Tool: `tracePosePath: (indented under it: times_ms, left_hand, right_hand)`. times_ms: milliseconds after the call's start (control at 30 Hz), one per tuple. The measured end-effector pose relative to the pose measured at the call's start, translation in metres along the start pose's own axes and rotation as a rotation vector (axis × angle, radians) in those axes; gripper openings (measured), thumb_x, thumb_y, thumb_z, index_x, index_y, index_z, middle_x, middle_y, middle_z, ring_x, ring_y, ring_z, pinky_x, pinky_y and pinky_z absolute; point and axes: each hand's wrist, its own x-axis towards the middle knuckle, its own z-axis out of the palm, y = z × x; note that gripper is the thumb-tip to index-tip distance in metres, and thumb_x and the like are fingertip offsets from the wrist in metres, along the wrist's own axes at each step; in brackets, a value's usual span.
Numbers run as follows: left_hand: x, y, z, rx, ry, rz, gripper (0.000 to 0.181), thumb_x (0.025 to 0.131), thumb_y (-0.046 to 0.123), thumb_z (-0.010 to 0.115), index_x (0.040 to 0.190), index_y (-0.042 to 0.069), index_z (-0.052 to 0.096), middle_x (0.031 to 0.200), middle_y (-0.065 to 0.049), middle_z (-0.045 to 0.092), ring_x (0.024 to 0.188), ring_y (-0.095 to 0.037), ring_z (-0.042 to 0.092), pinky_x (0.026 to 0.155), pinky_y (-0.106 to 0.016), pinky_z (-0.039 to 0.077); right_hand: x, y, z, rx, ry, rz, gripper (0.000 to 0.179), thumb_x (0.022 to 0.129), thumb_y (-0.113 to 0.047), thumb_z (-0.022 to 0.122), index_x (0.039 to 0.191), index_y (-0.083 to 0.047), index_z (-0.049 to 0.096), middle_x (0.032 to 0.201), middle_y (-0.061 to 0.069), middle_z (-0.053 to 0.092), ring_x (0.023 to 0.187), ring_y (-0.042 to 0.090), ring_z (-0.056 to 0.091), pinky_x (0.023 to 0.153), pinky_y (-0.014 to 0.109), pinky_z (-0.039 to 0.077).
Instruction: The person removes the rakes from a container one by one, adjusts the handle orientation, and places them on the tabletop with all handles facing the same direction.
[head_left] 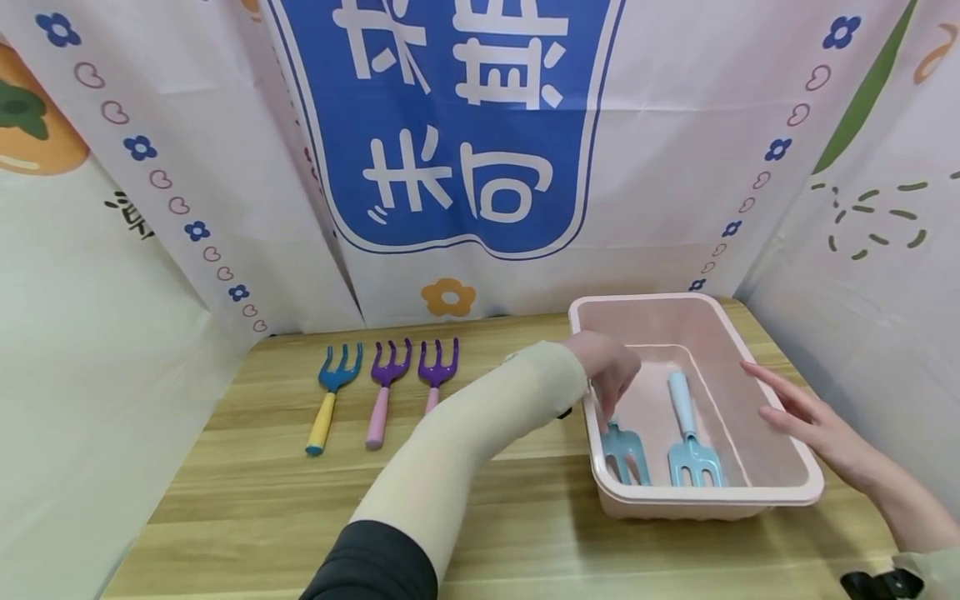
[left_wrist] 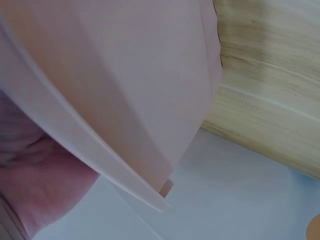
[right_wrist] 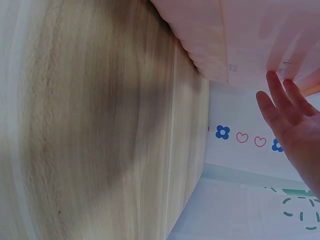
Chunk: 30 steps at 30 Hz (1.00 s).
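Observation:
My left hand (head_left: pixel 611 367) reaches over the left rim of a pink plastic basin (head_left: pixel 697 493), fingers pointing down and gripping a light blue toy hand fork (head_left: pixel 628 450). That fork's handle is hidden by the hand; its tines point toward me. Beside it on the basin floor lies another light blue hand fork (head_left: pixel 693 458), handle away from me. In the left wrist view the basin wall hides the fingers, and only part of the palm (left_wrist: pixel 45 190) shows. At the basin's right side, my right hand (head_left: pixel 817 421) has its fingers extended, fingertips against the outer wall and rim.
Left of the basin on the wooden table (head_left: pixel 247 517) lie a blue hand fork with yellow handle (head_left: pixel 324 421) and two purple ones with pink handles, one (head_left: pixel 378 412) beside the other (head_left: pixel 435 375), partly behind my left forearm. A printed white cloth (head_left: pixel 660 167) hangs behind the table.

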Motion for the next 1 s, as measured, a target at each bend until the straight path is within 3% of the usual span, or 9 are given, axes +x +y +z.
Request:
tracePosePath:
  times_ms: [233, 267, 333, 467, 500, 600, 800, 1000]
  left_hand:
    - [-0.005, -0.007, 0.000, 0.009, 0.079, 0.103, 0.011, 0.080, 0.023, 0.082, 0.088, 0.017, 0.077, 0.086, 0.009, 0.071, 0.086, -0.006, 0.060, 0.071, -0.017, 0.047]
    - [0.007, -0.013, 0.001, -0.010, 0.087, 0.116, 0.012, 0.079, 0.026, 0.083, 0.086, 0.018, 0.077, 0.084, 0.009, 0.070, 0.082, -0.005, 0.060, 0.069, -0.018, 0.047]
    - [0.003, -0.019, -0.001, -0.031, 0.117, 0.167, 0.012, 0.081, 0.027, 0.081, 0.086, 0.017, 0.077, 0.083, 0.009, 0.070, 0.078, -0.005, 0.058, 0.067, -0.017, 0.046]
    - [-0.010, -0.032, -0.006, -0.054, 0.209, 0.256, 0.014, 0.082, 0.028, 0.080, 0.088, 0.016, 0.077, 0.079, 0.009, 0.069, 0.069, -0.002, 0.053, 0.064, -0.017, 0.043]
    - [-0.028, -0.032, -0.009, -0.063, 0.240, 0.285, 0.013, 0.084, 0.025, 0.078, 0.090, 0.013, 0.077, 0.079, 0.007, 0.068, 0.069, -0.002, 0.053, 0.065, -0.016, 0.043]
    - [-0.041, -0.042, -0.009, -0.165, 0.300, 0.307, 0.011, 0.085, 0.023, 0.077, 0.087, 0.012, 0.077, 0.074, 0.006, 0.063, 0.065, -0.004, 0.049, 0.062, -0.018, 0.040]
    - [-0.062, -0.059, 0.000, -0.368, 0.395, 0.378, 0.009, 0.089, 0.018, 0.073, 0.091, 0.010, 0.076, 0.073, 0.003, 0.059, 0.066, -0.008, 0.045, 0.061, -0.021, 0.038]
    - [-0.077, -0.072, 0.017, -0.471, 0.511, 0.441, 0.013, 0.092, 0.021, 0.069, 0.096, 0.009, 0.072, 0.078, 0.002, 0.061, 0.072, -0.011, 0.049, 0.065, -0.021, 0.041]
  right_hand:
    - [0.001, 0.001, 0.001, 0.012, -0.007, 0.018, 0.058, 0.101, 0.000, 0.039, 0.155, -0.013, 0.022, 0.147, -0.027, 0.025, 0.124, -0.015, 0.029, 0.086, 0.009, 0.036]
    - [0.001, 0.002, 0.002, 0.015, -0.009, 0.021, 0.058, 0.101, 0.000, 0.039, 0.155, -0.013, 0.022, 0.147, -0.027, 0.024, 0.124, -0.015, 0.029, 0.086, 0.009, 0.037]
    - [0.001, 0.002, 0.002, 0.021, -0.011, 0.026, 0.058, 0.102, 0.000, 0.039, 0.155, -0.014, 0.022, 0.147, -0.027, 0.024, 0.123, -0.015, 0.029, 0.086, 0.010, 0.038]
    - [0.001, 0.002, 0.003, 0.024, -0.008, 0.031, 0.058, 0.102, -0.001, 0.039, 0.155, -0.015, 0.022, 0.148, -0.026, 0.024, 0.122, -0.015, 0.030, 0.085, 0.010, 0.039]
    - [0.001, 0.002, 0.003, 0.022, -0.007, 0.032, 0.058, 0.102, -0.001, 0.039, 0.155, -0.016, 0.022, 0.147, -0.026, 0.024, 0.122, -0.015, 0.030, 0.085, 0.010, 0.039]
    - [0.001, 0.002, 0.002, 0.017, -0.007, 0.033, 0.059, 0.102, -0.001, 0.039, 0.155, -0.017, 0.022, 0.147, -0.027, 0.024, 0.123, -0.015, 0.030, 0.085, 0.010, 0.038]
    - [0.001, 0.003, 0.002, 0.005, -0.010, 0.042, 0.058, 0.102, -0.002, 0.039, 0.156, -0.016, 0.022, 0.147, -0.027, 0.023, 0.123, -0.017, 0.028, 0.085, 0.009, 0.036]
    - [-0.002, 0.004, -0.001, 0.003, -0.012, 0.057, 0.059, 0.102, -0.002, 0.039, 0.156, -0.019, 0.021, 0.145, -0.028, 0.024, 0.119, -0.015, 0.033, 0.082, 0.010, 0.039]
